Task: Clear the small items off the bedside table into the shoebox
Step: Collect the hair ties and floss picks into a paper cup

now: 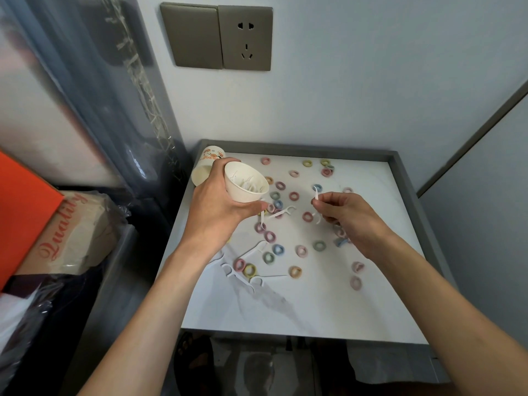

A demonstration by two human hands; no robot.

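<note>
Two hands point(220, 208) point(352, 219) aloft with cup point(248, 186), flosser point(316, 195)

A pale blue-grey wall point(357, 81) fills the back, evenly lit, with no hard shadows. High on it two bronze plates sit edge to edge: a rocker switch point(191, 35) on the left and a socket point(246, 38) on the right. A grey trim strip point(471, 142) runs diagonally at the right. Clear plastic sheeting point(94, 90) hangs at the left, creased and glossy. The white marbled surface point(314, 310) stands against the wall, with a raised grey rim point(285, 146) along its back and right sides.
</note>
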